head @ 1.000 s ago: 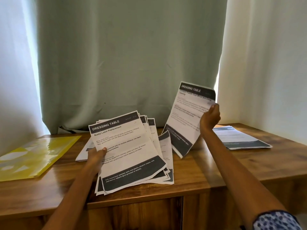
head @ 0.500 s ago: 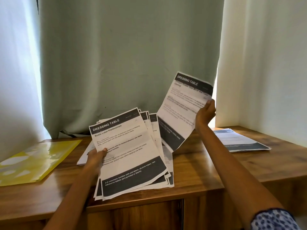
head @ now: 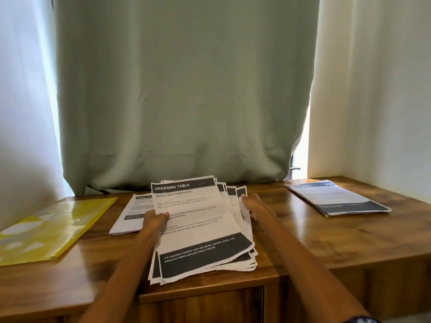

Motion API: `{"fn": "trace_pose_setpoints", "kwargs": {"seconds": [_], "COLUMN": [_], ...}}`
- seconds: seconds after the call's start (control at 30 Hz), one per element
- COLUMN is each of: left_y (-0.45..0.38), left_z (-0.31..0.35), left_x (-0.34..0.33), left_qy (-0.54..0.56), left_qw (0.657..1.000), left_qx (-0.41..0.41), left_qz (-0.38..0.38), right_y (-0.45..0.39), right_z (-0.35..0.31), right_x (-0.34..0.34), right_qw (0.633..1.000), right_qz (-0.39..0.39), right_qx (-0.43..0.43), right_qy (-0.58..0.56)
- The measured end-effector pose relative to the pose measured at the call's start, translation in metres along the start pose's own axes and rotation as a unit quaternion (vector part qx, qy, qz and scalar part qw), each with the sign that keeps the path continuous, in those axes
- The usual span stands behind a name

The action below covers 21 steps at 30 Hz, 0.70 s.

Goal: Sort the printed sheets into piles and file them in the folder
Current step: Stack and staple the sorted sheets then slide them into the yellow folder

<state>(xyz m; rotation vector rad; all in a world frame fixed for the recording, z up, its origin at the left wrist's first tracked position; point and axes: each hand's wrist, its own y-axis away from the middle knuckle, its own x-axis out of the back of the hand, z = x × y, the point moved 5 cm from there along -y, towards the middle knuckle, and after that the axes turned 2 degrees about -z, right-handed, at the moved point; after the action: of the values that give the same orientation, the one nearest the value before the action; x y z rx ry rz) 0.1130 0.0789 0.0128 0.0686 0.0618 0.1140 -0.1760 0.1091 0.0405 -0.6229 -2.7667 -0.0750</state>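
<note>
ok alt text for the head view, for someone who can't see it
Both hands hold a fanned stack of printed sheets over a wooden table: the left hand grips its left edge, the right hand its right. A yellow folder lies far left, with one pile behind the stack and another at right.

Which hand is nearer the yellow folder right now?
Left. The left hand grips the fanned stack on the side facing the yellow folder; the right hand holds the stack's far edge.

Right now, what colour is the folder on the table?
Yellow and glossy; the folder shows best in the head view.
</note>
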Motion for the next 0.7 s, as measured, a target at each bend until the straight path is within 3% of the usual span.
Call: {"fn": "trace_pose_setpoints", "kwargs": {"seconds": [0.07,0.17,0.47,0.57,0.7], "left_y": [0.001,-0.001,0.013,0.014,0.02], "left_z": [-0.003,-0.008,0.005,0.005,0.003], "left_x": [-0.001,0.0,-0.021,-0.029,-0.038], "left_qy": [-0.039,-0.141,-0.337,-0.357,-0.28], "left_qw": [0.999,0.985,0.932,0.927,0.955], "left_qx": [-0.021,-0.076,-0.107,-0.112,-0.098], "left_qz": [0.021,0.058,0.076,0.031,-0.024], "right_y": [0.001,-0.001,-0.004,0.006,0.019], "right_z": [0.001,0.004,0.027,0.029,0.024], "right_x": [-0.001,0.007,0.002,-0.002,-0.006], "right_qw": [0.998,0.997,0.985,0.985,0.99], "right_qz": [0.001,0.024,-0.076,-0.089,-0.108], "right_qx": [-0.02,-0.041,-0.134,-0.123,-0.09], "right_qy": [0.059,0.055,-0.081,-0.084,-0.034]}}
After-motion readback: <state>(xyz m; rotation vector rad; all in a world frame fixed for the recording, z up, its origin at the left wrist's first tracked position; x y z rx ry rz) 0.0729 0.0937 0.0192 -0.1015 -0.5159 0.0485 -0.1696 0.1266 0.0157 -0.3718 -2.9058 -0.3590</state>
